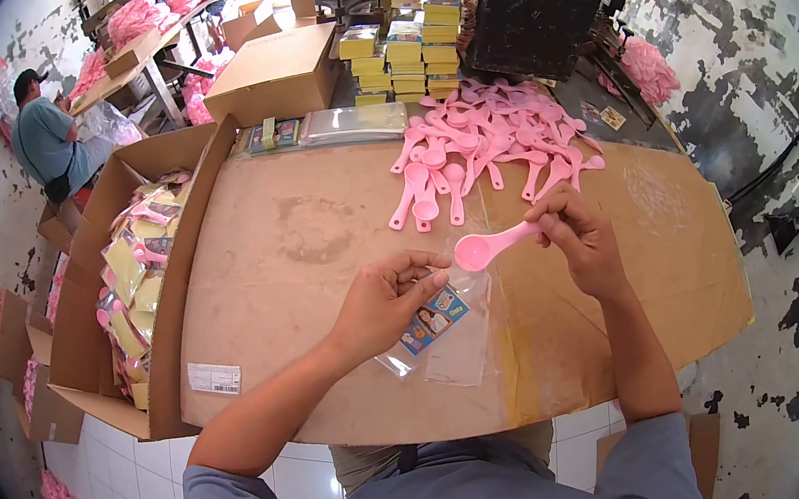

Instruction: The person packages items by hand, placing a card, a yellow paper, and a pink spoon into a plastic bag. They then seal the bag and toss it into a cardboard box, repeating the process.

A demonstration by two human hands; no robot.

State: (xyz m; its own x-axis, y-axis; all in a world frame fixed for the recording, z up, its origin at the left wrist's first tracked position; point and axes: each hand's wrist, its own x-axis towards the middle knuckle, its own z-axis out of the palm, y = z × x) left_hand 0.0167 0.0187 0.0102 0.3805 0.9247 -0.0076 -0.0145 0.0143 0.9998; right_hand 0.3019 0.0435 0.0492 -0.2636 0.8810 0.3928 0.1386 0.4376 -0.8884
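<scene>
My right hand (pixel 571 235) pinches the handle of a pink measuring spoon (pixel 482 250), its bowl facing up and pointing left. The bowl sits right by the fingertips of my left hand (pixel 388 299). Those fingers are closed on the edge of a clear plastic bag (pixel 465 362). Inside or against the bag is a blue printed card (pixel 433 320) with a picture of a person, partly covered by the left hand. Beyond both hands, a heap of pink measuring spoons (pixel 495 131) lies loose on the cardboard-covered table (pixel 297 313).
Left of the table stands an open carton (pixel 188 217) of packed bags with cards and spoons. At the back are clear plastic sleeves (pixel 355 124), a closed box (pixel 270 73), stacks of yellow-edged cards (pixel 406 52) and a dark machine (pixel 537 4). A person (pixel 52 139) sits far left.
</scene>
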